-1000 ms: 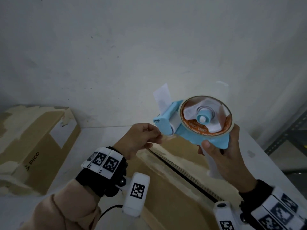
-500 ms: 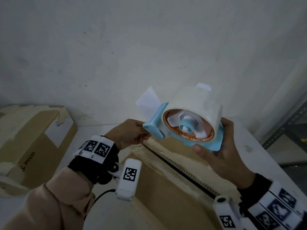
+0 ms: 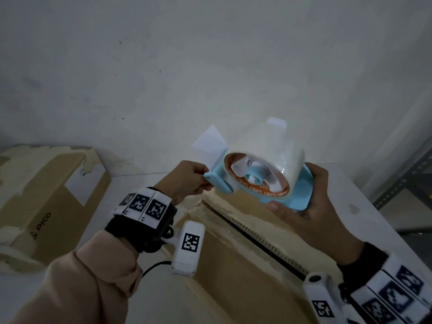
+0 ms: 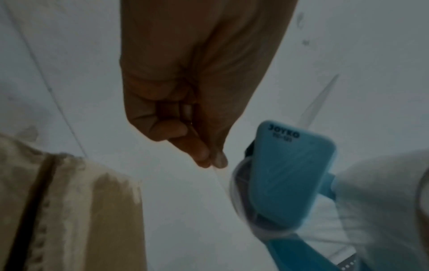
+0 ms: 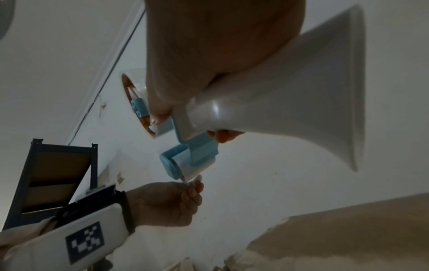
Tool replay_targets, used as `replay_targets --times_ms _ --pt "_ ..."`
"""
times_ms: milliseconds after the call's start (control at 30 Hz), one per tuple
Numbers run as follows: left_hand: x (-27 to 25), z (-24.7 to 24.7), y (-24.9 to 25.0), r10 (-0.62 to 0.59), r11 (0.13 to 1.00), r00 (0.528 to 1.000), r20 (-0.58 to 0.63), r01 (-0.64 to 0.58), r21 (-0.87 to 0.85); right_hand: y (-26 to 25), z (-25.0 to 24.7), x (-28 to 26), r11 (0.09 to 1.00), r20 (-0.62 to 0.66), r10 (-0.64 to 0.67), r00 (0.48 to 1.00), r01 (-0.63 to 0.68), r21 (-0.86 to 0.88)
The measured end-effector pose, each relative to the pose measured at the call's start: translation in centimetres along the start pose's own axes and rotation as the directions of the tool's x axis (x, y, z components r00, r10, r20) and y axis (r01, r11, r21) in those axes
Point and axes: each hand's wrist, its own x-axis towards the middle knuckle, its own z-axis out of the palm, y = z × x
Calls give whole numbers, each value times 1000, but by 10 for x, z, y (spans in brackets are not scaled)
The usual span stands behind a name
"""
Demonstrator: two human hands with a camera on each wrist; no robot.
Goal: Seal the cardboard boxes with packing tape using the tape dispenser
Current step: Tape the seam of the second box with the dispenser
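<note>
Tilted further since a second ago, the tape dispenser (image 3: 261, 176) sits gripped in the right hand (image 3: 311, 206); left hand (image 3: 187, 181) fingers (image 4: 209, 157) pinch the tape end (image 4: 220, 181), which could refold onto itself if slackened.

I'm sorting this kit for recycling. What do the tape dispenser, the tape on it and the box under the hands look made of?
Tape dispenser: seems moulded plastic, smooth light-blue body with a glossy white handle.
Tape roll: looks like clear glossy film, milky where layered, on an orange printed core, probably card.
Cardboard box: brown corrugated board, fluting visible along the open seam, with pale matte patches of old tape residue.
</note>
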Motion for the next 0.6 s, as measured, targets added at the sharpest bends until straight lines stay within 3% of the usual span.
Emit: replay_targets --times_ms 200,333,600 --pt "13 -2 -11 1 996 1000 16 -2 84 2 6 4 993 34 99 995 -96 -70" --pt "28 -33 -27 57 995 994 -98 -48 91 -2 -9 -11 982 13 157 987 -155 -109" --pt "53 -42 -39 72 964 992 99 -95 250 0 -2 -27 946 -3 295 955 -293 -142"
